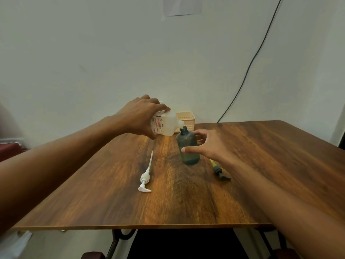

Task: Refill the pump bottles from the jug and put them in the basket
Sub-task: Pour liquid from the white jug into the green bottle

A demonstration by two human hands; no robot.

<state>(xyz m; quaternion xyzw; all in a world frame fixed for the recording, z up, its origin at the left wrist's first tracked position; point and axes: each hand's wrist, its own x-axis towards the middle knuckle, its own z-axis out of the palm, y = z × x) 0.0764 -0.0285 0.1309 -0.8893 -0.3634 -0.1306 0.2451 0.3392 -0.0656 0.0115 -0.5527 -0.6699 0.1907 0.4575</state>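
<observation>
Grips with the left hand (141,116) a translucent white plastic jug (166,125) bearing a red-and-blue printed label, fingers over its top and thumb beneath; tips the jug onto its side, raised off the brown wood-grain tabletop (168,202), neck pointing toward the right hand (208,144); holds the jug's open spout just above and beside the uncapped mouth of a smoky grey-blue round plastic bottle (188,147); impossible to tell whether spout and mouth touch, or whether liquid runs.

Grasps the bottle loosely with the right hand, thumb laid across its front, fingers curved round its far side; steadies the bottle upright on the tabletop, between the two hands, a thin darker layer showing at its bottom.

Toward the body from the left hand, flat on the tabletop and well apart from the jug: a white plastic pump head (145,177) with a long thin dip tube, tube end toward the jug, nozzle toward the near edge.

Under the right wrist, near the bottle's base: a dark pump head (218,170) with a yellow-green tube, partly hidden by the forearm.

Beyond the left hand, behind the jug and against the pale wall (93,53): a cream slotted plastic basket (187,118), upright, contents not visible.

Beyond the right hand, running up the wall: a thin black cable (252,62); high above both hands, a pale sheet of paper (182,6) stuck to the wall.
</observation>
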